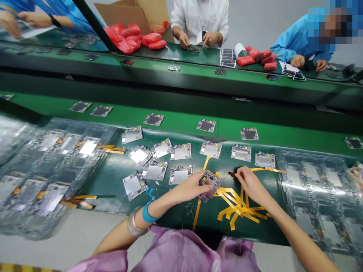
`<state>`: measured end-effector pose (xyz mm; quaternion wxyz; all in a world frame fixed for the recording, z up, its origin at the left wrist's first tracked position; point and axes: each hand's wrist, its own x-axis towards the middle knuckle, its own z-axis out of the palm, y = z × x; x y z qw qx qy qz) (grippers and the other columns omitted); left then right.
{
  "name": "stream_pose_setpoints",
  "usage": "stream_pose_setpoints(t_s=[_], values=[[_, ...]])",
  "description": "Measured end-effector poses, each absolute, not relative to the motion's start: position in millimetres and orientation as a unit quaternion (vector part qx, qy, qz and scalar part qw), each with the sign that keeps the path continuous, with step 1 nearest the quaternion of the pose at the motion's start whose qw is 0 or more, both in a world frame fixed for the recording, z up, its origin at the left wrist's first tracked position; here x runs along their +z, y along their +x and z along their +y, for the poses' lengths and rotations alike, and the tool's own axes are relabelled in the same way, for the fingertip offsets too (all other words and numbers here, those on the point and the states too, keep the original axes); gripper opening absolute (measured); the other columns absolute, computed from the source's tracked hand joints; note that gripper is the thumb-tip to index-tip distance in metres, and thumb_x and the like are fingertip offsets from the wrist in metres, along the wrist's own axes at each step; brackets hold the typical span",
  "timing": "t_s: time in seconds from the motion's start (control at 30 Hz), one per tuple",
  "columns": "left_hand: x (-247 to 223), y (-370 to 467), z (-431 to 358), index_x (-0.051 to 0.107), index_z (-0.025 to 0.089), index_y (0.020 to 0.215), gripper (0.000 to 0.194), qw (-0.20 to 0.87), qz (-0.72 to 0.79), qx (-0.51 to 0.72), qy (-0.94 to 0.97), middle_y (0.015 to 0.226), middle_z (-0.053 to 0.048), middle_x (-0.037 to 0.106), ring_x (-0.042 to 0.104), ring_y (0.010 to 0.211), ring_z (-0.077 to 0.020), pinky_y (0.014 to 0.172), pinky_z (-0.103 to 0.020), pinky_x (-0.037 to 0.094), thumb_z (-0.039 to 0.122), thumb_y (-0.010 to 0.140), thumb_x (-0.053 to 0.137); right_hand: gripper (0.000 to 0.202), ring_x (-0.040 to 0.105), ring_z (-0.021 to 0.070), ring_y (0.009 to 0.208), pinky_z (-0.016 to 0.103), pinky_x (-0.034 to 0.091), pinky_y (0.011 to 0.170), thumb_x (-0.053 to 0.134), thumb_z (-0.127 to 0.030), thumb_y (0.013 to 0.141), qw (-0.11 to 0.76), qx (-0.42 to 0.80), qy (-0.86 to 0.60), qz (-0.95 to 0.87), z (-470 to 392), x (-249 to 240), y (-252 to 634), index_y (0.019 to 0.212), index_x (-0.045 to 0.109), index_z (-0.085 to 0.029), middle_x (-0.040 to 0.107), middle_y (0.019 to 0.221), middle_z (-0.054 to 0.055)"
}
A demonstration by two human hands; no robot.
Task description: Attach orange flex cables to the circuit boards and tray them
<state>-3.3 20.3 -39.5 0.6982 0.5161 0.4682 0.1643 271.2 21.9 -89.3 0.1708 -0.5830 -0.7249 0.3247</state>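
Note:
My left hand [190,187] grips a small circuit board [209,189] by its edge, thumb on top, just above the green bench. To its right, my right hand [251,184] pinches a slim dark pointed tool [232,175], its tip directed left towards the board but apart from it; its exact kind is unclear. Below and between the hands lies a loose pile of yellow-orange flex cables [241,207]. Several circuit boards with silver shields, such as this board [181,151], lie beyond my hands and to the left. A blue wrist strap [149,213] circles my left wrist.
Clear plastic trays holding boards stand in a left stack [93,132] and a right stack [283,158]. Beyond runs a green conveyor belt [176,122] with spaced boards. Across it, co-workers' hands [211,39] work near red packets [127,37] and a cardboard box [121,17].

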Motion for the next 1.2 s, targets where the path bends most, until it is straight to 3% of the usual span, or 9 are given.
stream_pose_setpoints(t_s=[0.17, 0.33, 0.47, 0.53, 0.63, 0.83, 0.9, 1.0, 1.2], values=[[-38, 0, 26, 0.061, 0.014, 0.102, 0.030, 0.715, 0.456, 0.158, 0.506, 0.084, -0.003, 0.068, 0.064, 0.070, -0.0156, 0.066, -0.029, 0.052, 0.034, 0.080, 0.067, 0.028, 0.068, 0.0191, 0.084, 0.034, 0.054, 0.081, 0.047, -0.040, 0.098, 0.242, 0.393, -0.592, -0.661, 22, -92, 274, 0.114, 0.057, -0.020, 0.070, 0.092, 0.004], [-46, 11, 35, 0.065, 0.014, 0.104, 0.032, 0.685, 0.457, 0.161, 0.545, 0.095, -0.006, 0.072, 0.067, 0.084, -0.0200, 0.075, -0.031, 0.053, 0.038, 0.083, 0.067, 0.029, 0.069, 0.0212, 0.084, 0.036, 0.055, 0.082, 0.055, -0.044, 0.094, 0.286, 0.409, -0.603, -0.622, 24, -93, 268, 0.097, 0.070, -0.019, 0.074, 0.096, 0.007], [-51, 18, 40, 0.065, 0.013, 0.100, 0.029, 0.682, 0.452, 0.157, 0.553, 0.090, -0.006, 0.073, 0.067, 0.079, -0.0191, 0.073, -0.030, 0.053, 0.038, 0.085, 0.066, 0.028, 0.063, 0.0241, 0.106, 0.040, 0.047, 0.097, 0.055, -0.046, 0.095, 0.396, 0.348, -0.624, -0.576, 24, -85, 257, 0.094, 0.065, -0.020, 0.069, 0.109, 0.009], [-49, 20, 41, 0.065, 0.013, 0.098, 0.027, 0.680, 0.447, 0.161, 0.558, 0.090, -0.006, 0.073, 0.067, 0.080, -0.0189, 0.072, -0.029, 0.053, 0.036, 0.084, 0.067, 0.027, 0.065, 0.0202, 0.093, 0.038, 0.050, 0.090, 0.043, -0.046, 0.101, 0.459, 0.324, -0.628, -0.539, 20, -74, 251, 0.103, 0.056, -0.022, 0.067, 0.095, 0.006], [-40, 22, 39, 0.066, 0.013, 0.096, 0.028, 0.693, 0.431, 0.163, 0.555, 0.089, -0.006, 0.074, 0.068, 0.077, -0.0177, 0.068, -0.026, 0.052, 0.037, 0.083, 0.069, 0.023, 0.054, 0.0136, 0.059, 0.027, 0.049, 0.060, 0.041, -0.046, 0.103, 0.510, 0.369, -0.602, -0.491, 4, -50, 243, 0.109, 0.049, -0.026, 0.051, 0.069, -0.004], [-17, 20, 29, 0.067, 0.014, 0.098, 0.028, 0.697, 0.402, 0.142, 0.576, 0.081, -0.002, 0.072, 0.063, 0.069, -0.0133, 0.060, -0.022, 0.047, 0.039, 0.087, 0.066, 0.029, 0.049, 0.0114, 0.055, 0.023, 0.041, 0.051, 0.057, -0.048, 0.096, 0.299, 0.534, -0.579, -0.538, -28, -7, 233, 0.106, 0.063, -0.022, 0.052, 0.065, -0.004], [-13, 17, 27, 0.067, 0.015, 0.098, 0.030, 0.688, 0.397, 0.120, 0.596, 0.079, -0.001, 0.070, 0.060, 0.066, -0.0122, 0.058, -0.022, 0.045, 0.042, 0.086, 0.067, 0.032, 0.055, 0.0126, 0.058, 0.024, 0.046, 0.056, 0.060, -0.049, 0.094, 0.278, 0.562, -0.585, -0.514, -30, -3, 232, 0.109, 0.064, -0.021, 0.058, 0.064, -0.003], [-8, 13, 26, 0.067, 0.016, 0.092, 0.032, 0.702, 0.374, 0.089, 0.599, 0.081, -0.002, 0.070, 0.061, 0.067, -0.0126, 0.058, -0.022, 0.045, 0.047, 0.087, 0.066, 0.033, 0.067, 0.0154, 0.070, 0.025, 0.053, 0.067, 0.067, -0.052, 0.088, 0.255, 0.613, -0.585, -0.465, -29, -3, 233, 0.095, 0.067, -0.020, 0.069, 0.072, 0.001], [-3, 8, 27, 0.067, 0.016, 0.088, 0.031, 0.743, 0.330, 0.031, 0.581, 0.074, -0.002, 0.070, 0.058, 0.059, -0.0107, 0.052, -0.021, 0.042, 0.047, 0.088, 0.064, 0.033, 0.074, 0.0173, 0.076, 0.026, 0.060, 0.074, 0.075, -0.051, 0.082, 0.248, 0.683, -0.565, -0.392, -30, 3, 234, 0.082, 0.068, -0.019, 0.076, 0.085, 0.006]])
